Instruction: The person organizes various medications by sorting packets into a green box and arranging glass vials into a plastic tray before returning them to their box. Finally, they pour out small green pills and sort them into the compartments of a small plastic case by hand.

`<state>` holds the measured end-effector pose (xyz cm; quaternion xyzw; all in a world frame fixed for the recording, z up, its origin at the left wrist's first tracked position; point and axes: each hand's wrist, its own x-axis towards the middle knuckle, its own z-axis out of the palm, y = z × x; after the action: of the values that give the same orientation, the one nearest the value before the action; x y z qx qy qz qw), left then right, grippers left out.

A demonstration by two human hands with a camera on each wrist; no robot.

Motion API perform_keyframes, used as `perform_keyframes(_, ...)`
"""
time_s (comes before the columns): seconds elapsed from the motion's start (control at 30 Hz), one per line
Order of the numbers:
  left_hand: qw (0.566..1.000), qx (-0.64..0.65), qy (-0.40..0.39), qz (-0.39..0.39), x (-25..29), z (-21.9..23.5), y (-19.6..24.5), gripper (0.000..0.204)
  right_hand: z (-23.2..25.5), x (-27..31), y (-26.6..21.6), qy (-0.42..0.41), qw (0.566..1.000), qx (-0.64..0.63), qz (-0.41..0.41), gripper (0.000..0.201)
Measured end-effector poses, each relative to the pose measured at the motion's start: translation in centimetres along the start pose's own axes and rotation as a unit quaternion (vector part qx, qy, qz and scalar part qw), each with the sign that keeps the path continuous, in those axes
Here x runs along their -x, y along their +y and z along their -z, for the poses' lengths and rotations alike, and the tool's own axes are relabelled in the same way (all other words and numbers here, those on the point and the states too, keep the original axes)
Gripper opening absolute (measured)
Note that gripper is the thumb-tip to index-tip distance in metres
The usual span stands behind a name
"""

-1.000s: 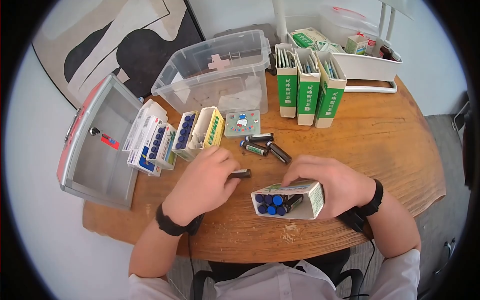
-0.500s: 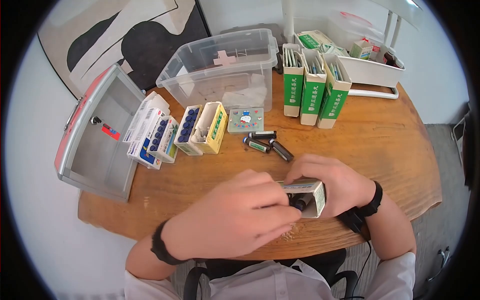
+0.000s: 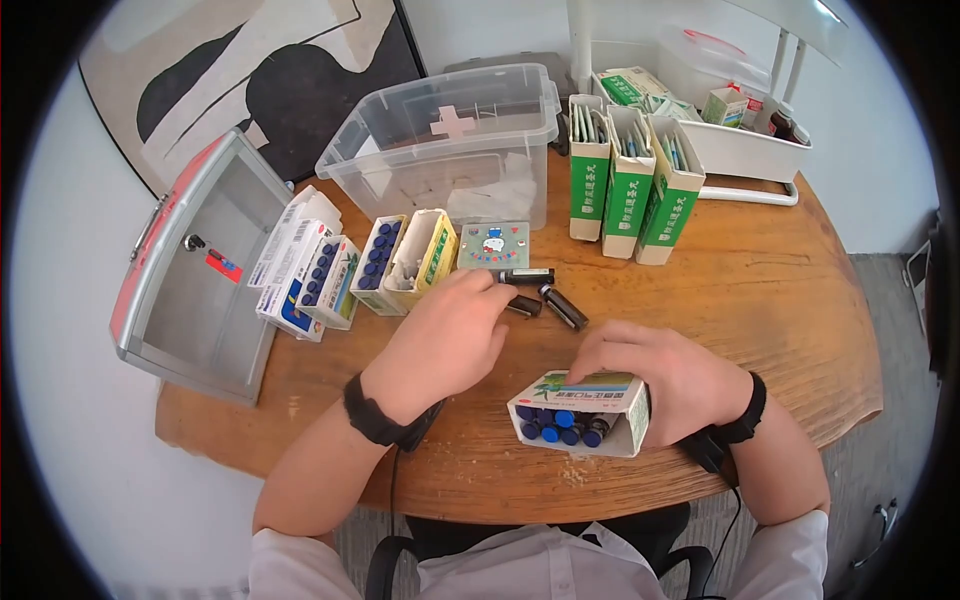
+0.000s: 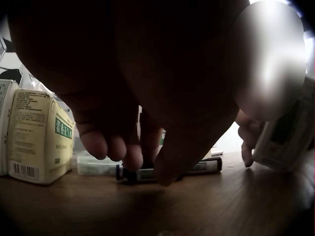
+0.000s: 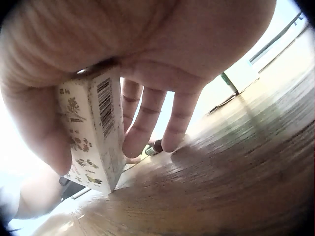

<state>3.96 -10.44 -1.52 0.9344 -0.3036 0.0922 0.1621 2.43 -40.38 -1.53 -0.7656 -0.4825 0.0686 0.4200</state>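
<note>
Over the small dark glass vials on the table, my left hand (image 3: 445, 335) pinches one vial (image 3: 526, 307) between thumb and fingers. Its cap end shows beyond the fingertips in the left wrist view. Two more vials lie beside it, one behind (image 3: 527, 276) and one to the right (image 3: 565, 308). My right hand (image 3: 675, 385) grips a white and green carton (image 3: 600, 392), thumb on one side and fingers on the other. The carton lies tilted on its side, its open end toward me, with several blue-capped vials (image 3: 568, 432) inside.
To the left stand cartons of blue-capped vials (image 3: 377, 257), a yellow carton (image 3: 437, 255) and a red-trimmed clear case (image 3: 190, 290). Behind are a clear bin (image 3: 440, 160) and a small patterned box (image 3: 495, 246). Green cartons (image 3: 630, 195) and a white tray (image 3: 760, 150) stand back right.
My left hand carried a vial to the carton's opening, put it in, then moved back to the loose vials and took hold of another. The right hand keeps holding the carton.
</note>
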Motion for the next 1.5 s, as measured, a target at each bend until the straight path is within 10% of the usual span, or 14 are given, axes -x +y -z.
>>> perform_keyframes(0.33,1.0,-0.004,-0.025,0.006,1.3,2.7,1.5,0.023,0.2,-0.2,0.4,0.004,1.0,-0.007,-0.007,0.062)
perform_keyframes(0.67,0.972,0.158,0.049,-0.169,1.7,4.9,8.6,0.029,-0.3,0.0,0.7,0.023,1.0,-0.008,-0.005,0.062)
perform_keyframes(0.97,0.978,0.173,0.062,-0.103,0.1,5.3,5.4,0.026,0.1,-0.2,0.5,0.016,1.0,-0.005,-0.016,0.061)
perform_keyframes(1.3,0.971,0.095,-0.104,-0.194,-0.7,4.0,8.4,0.039,-0.2,0.2,0.7,0.02,0.999,-0.002,-0.043,0.064)
perform_keyframes(1.5,0.942,0.233,-0.061,-0.234,-1.8,5.5,6.4,0.032,0.0,0.2,0.9,0.042,0.999,-0.006,-0.031,0.064)
